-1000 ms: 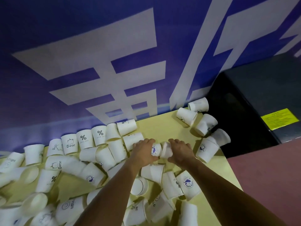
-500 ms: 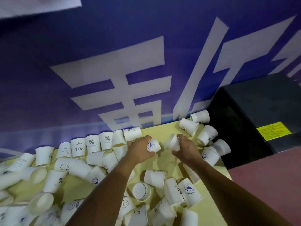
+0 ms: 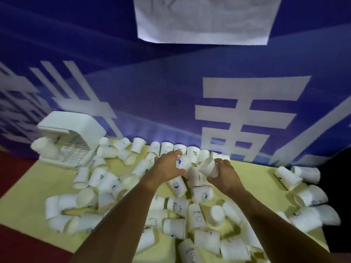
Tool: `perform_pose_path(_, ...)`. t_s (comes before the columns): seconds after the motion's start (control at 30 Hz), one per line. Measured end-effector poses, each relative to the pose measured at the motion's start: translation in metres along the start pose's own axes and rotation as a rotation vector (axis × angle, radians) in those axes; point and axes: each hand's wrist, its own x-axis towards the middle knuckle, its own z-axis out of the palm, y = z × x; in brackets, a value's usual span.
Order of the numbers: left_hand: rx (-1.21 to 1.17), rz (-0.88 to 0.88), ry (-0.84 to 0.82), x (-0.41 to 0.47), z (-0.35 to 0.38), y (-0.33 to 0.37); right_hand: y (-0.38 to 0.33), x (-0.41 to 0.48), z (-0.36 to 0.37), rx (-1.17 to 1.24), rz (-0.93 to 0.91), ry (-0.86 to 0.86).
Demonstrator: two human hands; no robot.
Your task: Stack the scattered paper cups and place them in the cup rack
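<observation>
Logo cup [image 3: 181,163] and tilted cup [image 3: 208,167]: side by side above the table [image 3: 24,202], mid far edge. Both forearms stretched forward. Left hand [image 3: 167,168] curls round the logo cup; its round blue emblem is unreadable. Right hand [image 3: 222,173] grips the tilted cup. Loose cups [image 3: 195,153] litter the table; one reads "%". Cup rack [image 3: 72,133]: far left corner.

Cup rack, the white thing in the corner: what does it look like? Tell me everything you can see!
The cup rack is white and looks like plastic, though the picture is blurred there. It has a rounded hood on top and a slatted grid underneath. It stands upright at the far left of the yellow table, right against the blue banner. Loose paper cups lie against its front and right side.
</observation>
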Motion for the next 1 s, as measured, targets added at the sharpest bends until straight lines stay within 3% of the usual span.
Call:
perform_pose_path(0.17,-0.079,-0.084,0.04,-0.025,-0.044,-0.095,-0.087,0.011,0.043,-0.02,-0.089,-0.029)
perform_pose_path(0.5,-0.155,-0.085,0.027,-0.034,-0.109,-0.28,-0.245,0.022,0.152,-0.093,-0.113,-0.044)
perform_pose_path(0.77,-0.301,-0.122,0.083,-0.05,-0.153,-0.364,-0.339,0.051,0.193,-0.109,-0.213,-0.091)
perform_pose_path(1.0,-0.284,-0.151,0.151,-0.057,-0.175,-0.426,-0.402,0.073,0.239,-0.1,-0.325,-0.149)
